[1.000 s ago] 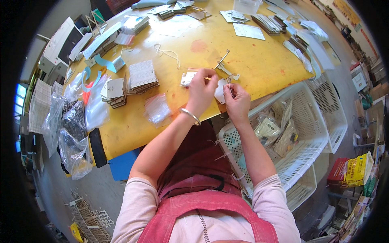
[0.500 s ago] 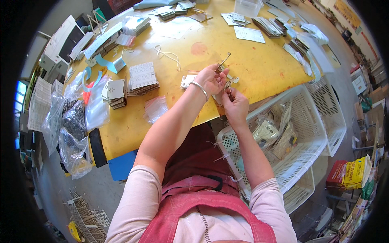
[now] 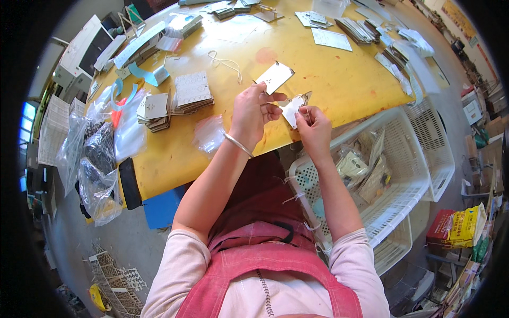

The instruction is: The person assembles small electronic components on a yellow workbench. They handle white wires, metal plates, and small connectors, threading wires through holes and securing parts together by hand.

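Observation:
Above the near edge of the yellow table [image 3: 339,79], my left hand [image 3: 255,114] pinches a small white rectangular panel [image 3: 276,77] by its lower corner. The panel is tilted and shows a few small marks on its face. Beside it my right hand [image 3: 316,129] grips a smaller white piece [image 3: 291,110] with an irregular outline between thumb and fingers. My left fingertips are close to this piece; whether they touch it I cannot tell. To the left stand a stack of pale rectangular panels [image 3: 192,88] and a shorter stack of panels [image 3: 156,106].
A clear plastic bag [image 3: 208,132] lies near the table's front edge, and a white cord [image 3: 225,62] farther back. More panel stacks [image 3: 358,30] stand at the far side. A white perforated basket [image 3: 392,212] with bagged pieces is below, right of my right forearm.
The white panel and the white piece, earlier seen nearly edge-on, now turn their faces up. My left hand has shifted left and a little nearer; my right hand has moved slightly right.

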